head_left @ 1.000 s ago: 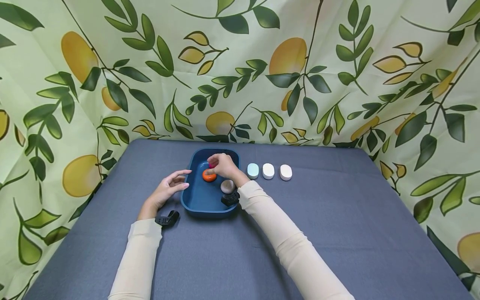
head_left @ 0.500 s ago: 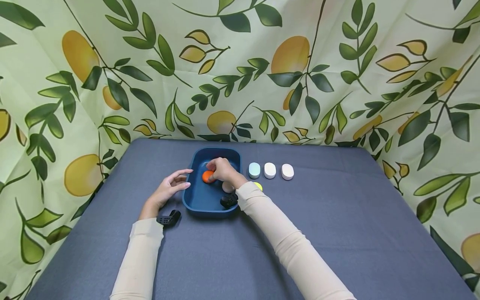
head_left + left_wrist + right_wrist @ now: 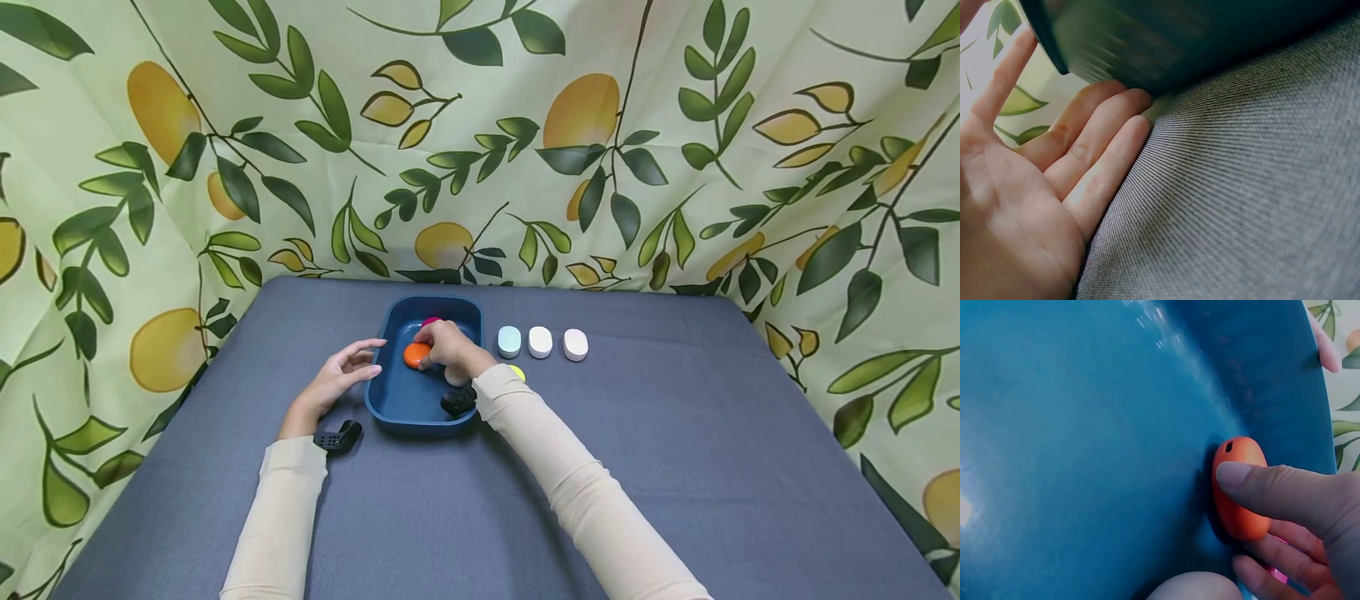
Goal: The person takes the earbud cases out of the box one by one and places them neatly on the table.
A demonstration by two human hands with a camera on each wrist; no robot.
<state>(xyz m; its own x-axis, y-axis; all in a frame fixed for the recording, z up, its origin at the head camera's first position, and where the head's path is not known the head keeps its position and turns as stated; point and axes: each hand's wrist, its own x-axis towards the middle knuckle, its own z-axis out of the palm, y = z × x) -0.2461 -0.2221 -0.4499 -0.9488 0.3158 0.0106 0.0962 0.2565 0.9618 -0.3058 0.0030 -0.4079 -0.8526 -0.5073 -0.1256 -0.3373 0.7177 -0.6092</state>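
An orange rounded case [image 3: 417,356] with a small dark slot in its end sits in the blue bin [image 3: 405,408]. My right hand [image 3: 450,346] pinches it, the thumb on one face and fingers behind, as the right wrist view shows. A pink item [image 3: 431,321] lies beyond that hand. Partly hidden under its wrist is a pale greyish rounded item [image 3: 454,377]. At the bin's left side, my left hand [image 3: 341,375] rests with relaxed fingers spread. In the left wrist view, its fingertips [image 3: 1141,97] touch or nearly touch the bin's outer wall.
To the right of the bin stand a light blue case [image 3: 508,342], a white case [image 3: 539,342] and a pale pink case [image 3: 575,344] in a row. A yellow item [image 3: 517,372] shows partly behind the right sleeve. A leaf-patterned cloth [image 3: 480,150] hangs behind the table.
My right hand has shifted from beside the pink item down onto the orange case. The yellow item has come into sight by the right sleeve. The left hand keeps its place.
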